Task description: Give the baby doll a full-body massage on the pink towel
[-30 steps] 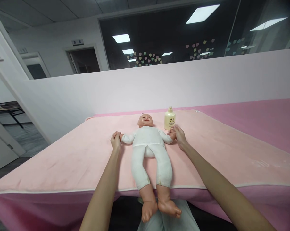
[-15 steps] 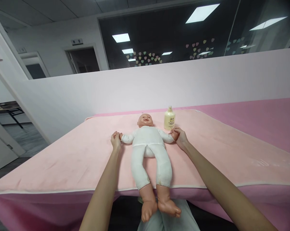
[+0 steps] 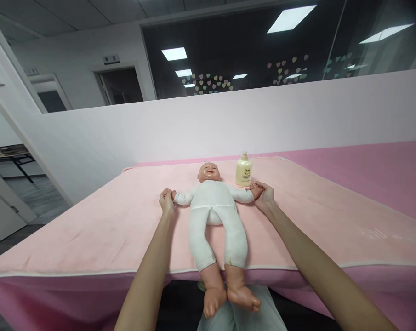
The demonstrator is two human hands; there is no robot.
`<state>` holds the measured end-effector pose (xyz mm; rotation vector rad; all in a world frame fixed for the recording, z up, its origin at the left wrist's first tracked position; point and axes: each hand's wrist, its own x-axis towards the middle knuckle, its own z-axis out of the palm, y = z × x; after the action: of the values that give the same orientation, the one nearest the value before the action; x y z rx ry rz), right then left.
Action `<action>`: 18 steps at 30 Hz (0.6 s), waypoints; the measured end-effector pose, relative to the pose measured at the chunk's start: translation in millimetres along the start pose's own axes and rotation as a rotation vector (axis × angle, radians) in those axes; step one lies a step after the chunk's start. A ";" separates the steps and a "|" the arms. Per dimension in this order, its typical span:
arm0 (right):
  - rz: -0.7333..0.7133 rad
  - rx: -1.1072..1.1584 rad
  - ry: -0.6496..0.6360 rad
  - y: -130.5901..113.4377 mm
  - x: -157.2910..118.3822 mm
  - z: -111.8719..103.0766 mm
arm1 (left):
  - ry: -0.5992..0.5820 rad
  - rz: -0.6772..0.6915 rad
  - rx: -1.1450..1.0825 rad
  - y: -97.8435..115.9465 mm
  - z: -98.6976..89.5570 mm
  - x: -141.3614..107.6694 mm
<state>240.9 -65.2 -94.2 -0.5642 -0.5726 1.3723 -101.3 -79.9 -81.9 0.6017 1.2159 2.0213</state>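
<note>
A baby doll (image 3: pixel 213 197) with a white cloth body lies on its back, head away from me, arms spread out to both sides. Its bare feet hang over the table's near edge above my lap. My left hand (image 3: pixel 166 201) is closed around the doll's hand on the left. On the other side my right hand (image 3: pixel 264 196) grips the doll's other hand, its fingers wrapped over it. A pale yellow pump bottle (image 3: pixel 243 171) stands upright beside the doll's head, just beyond my right hand.
A peach towel (image 3: pixel 107 230) with a white border covers much of the table, over a pink cloth (image 3: pixel 376 165). Behind it rises a low white wall (image 3: pixel 194 124), topped by a dark window (image 3: pixel 249 50) with heart stickers. A doorway opens at the left.
My right hand has moved outward to the right, drawing the doll's arm straighter. My left hand and the bottle stay in place.
</note>
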 end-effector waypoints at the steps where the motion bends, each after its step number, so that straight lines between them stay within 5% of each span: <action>1: 0.005 0.007 -0.002 -0.3 -0.6 0.6 | -0.001 0.001 -0.002 -0.2 -0.1 0.3; 18: 0.023 0.045 0.013 0.4 1.9 -3.2 | 0.002 0.007 -0.006 -2.2 -1.5 3.5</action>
<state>243.0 -63.4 -96.7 -0.5448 -0.5252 1.3989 -104.0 -77.4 -84.4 0.6013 1.2099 2.0315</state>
